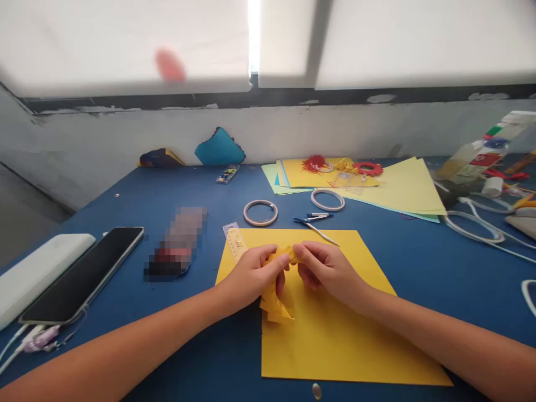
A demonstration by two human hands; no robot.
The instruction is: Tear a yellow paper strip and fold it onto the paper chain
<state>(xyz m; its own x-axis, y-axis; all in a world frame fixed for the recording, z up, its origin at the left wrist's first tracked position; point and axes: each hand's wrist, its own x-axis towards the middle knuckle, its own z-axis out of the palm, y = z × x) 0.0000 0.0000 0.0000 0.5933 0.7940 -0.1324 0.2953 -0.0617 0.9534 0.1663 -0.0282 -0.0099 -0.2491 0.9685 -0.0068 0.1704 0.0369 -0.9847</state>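
My left hand (253, 274) and my right hand (324, 268) meet over a yellow paper sheet (335, 335) on the blue table (419, 262). Between them they pinch a folded, pleated strip of yellow paper (274, 304); its loose folded end hangs down onto the sheet below my left hand. A clear ruler (234, 241) lies at the sheet's top left corner, just beyond my left hand. A blue-handled compass (314, 220) rests past the sheet's far edge, near my right hand.
Two tape rings (260, 213) (327, 199) lie beyond the sheet. Stacked coloured papers (402, 190) with red and yellow paper flowers (367, 168) sit at the back right. A phone (86, 273) and white power bank (37, 271) lie left. A bottle (477, 156) and cables (481, 226) are right.
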